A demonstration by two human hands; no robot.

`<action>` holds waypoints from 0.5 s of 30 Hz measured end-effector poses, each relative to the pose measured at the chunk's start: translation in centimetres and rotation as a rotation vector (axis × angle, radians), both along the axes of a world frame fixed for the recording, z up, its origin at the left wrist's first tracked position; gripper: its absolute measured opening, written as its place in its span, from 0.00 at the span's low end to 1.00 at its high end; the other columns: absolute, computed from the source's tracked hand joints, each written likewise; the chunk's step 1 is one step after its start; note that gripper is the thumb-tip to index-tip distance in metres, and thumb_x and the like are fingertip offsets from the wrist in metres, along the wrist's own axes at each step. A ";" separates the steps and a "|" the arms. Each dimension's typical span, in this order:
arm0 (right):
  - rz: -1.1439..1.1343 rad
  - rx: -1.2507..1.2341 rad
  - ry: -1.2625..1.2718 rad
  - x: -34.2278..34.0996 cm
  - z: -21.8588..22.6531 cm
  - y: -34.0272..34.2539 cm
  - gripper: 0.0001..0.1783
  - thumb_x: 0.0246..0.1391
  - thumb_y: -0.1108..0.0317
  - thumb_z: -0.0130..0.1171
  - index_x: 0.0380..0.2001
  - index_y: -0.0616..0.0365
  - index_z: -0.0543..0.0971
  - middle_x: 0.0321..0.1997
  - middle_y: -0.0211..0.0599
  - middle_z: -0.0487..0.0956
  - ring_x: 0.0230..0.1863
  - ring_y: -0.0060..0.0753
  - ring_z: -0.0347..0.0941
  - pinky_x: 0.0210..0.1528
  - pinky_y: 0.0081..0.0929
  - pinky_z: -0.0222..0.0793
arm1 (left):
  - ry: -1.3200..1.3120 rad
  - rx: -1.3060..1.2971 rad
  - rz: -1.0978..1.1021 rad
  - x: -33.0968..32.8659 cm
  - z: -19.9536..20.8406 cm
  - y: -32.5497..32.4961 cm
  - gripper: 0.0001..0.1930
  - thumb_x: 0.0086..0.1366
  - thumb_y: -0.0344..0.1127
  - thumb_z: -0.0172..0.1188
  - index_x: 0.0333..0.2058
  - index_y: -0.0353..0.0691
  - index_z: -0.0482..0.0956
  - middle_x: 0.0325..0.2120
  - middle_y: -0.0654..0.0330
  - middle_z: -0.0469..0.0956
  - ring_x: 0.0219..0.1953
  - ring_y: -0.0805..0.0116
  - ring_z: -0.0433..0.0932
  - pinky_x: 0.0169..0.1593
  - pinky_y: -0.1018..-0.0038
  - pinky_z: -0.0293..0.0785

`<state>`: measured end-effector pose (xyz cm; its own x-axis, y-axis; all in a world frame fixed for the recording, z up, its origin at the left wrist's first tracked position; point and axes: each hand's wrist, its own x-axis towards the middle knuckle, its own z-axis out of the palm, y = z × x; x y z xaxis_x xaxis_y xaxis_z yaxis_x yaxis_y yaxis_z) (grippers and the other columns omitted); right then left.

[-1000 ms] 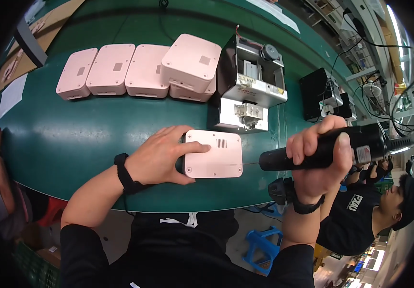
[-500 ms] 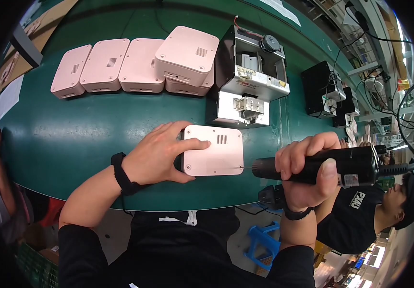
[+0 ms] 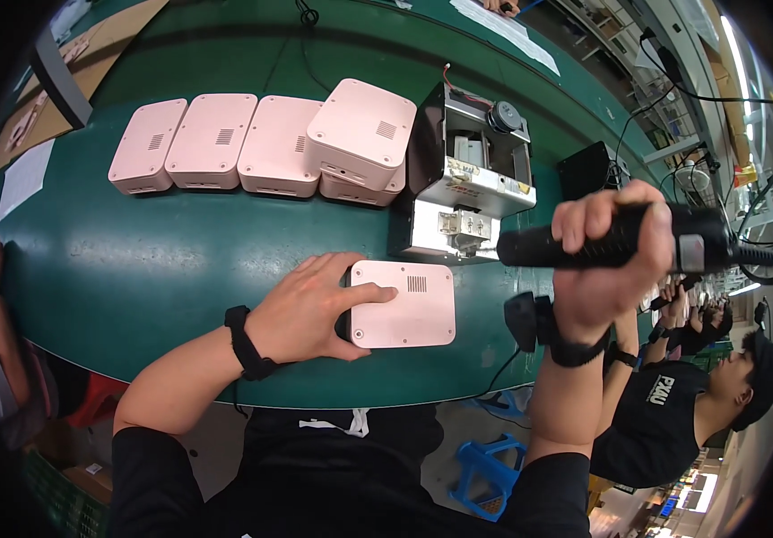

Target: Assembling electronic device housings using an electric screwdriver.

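Note:
A pale pink plastic housing (image 3: 409,318) lies flat on the green table, its slotted vent and corner screw holes facing up. My left hand (image 3: 315,305) grips its left side, thumb at the near edge and index finger across the top. In my right hand (image 3: 615,238) is a black electric screwdriver (image 3: 575,247), held level with its tip pointing left. That tip reaches the metal block at the front of a screw feeder (image 3: 467,170), a black and silver machine beyond the housing; whether it touches there I cannot make out.
Several more pink housings (image 3: 212,139) stand in a row at the back left, one stacked on top at the right end (image 3: 361,134). A paper sheet (image 3: 24,179) lies at far left. Co-workers sit at both sides; a blue stool (image 3: 485,475) is below the table.
My right hand has lifted the electric screwdriver from the housing's near right corner, away and up to the screw feeder. My left hand keeps its hold on the housing. The view has shifted slightly.

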<state>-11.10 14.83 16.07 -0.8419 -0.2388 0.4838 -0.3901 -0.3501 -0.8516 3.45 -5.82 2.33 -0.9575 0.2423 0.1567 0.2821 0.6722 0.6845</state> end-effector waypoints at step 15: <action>0.200 0.160 -0.084 8.5 0.6 -0.5 0.24 0.59 0.45 0.52 0.38 0.57 0.65 0.20 0.32 0.68 0.13 0.27 0.63 0.21 0.31 0.64 | 0.031 0.029 0.006 0.1 -0.6 -0.2 0.36 0.44 0.42 0.78 0.55 0.56 0.77 0.56 0.48 0.68 0.58 0.47 0.70 0.62 0.58 0.66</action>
<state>-2.62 14.29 16.68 -0.8059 -0.4721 0.3572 -0.2528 -0.2711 -0.9288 3.59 -6.02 1.72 -0.9535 0.2316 0.1930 0.2995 0.6539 0.6948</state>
